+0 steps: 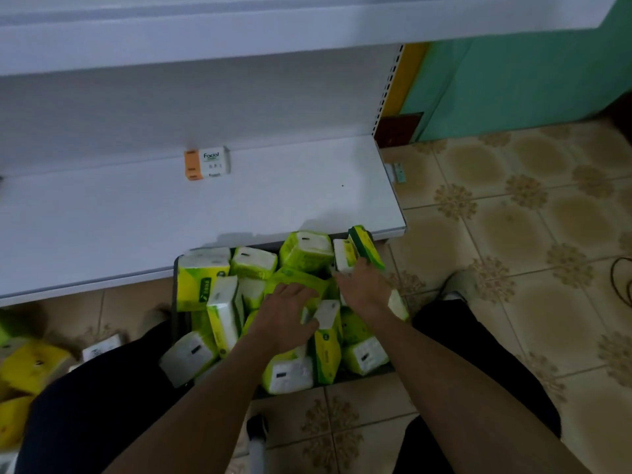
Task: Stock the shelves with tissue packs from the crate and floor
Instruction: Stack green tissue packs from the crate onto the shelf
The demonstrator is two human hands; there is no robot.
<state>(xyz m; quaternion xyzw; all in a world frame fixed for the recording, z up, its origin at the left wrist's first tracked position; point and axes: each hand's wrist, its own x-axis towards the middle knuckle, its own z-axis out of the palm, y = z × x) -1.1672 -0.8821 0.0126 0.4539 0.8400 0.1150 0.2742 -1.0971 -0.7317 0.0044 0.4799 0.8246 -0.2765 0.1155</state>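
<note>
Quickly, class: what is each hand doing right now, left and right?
Left hand: fingers curled round a green tissue pack.
Right hand: down among the packs; grip cannot be told.

White lower shelf [136, 217], bearing one orange-and-white tissue pack [207, 163] at 10 o'clock. Patterned tile floor [513, 268], bearing a dark crate [175, 289] at 6 o'clock, loose yellow packs [30, 367] at 8 o'clock.

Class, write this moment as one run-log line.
step: picking from crate | left hand: on green pack | right hand: on packs | grip: unclear | shelf: one orange pack
</note>
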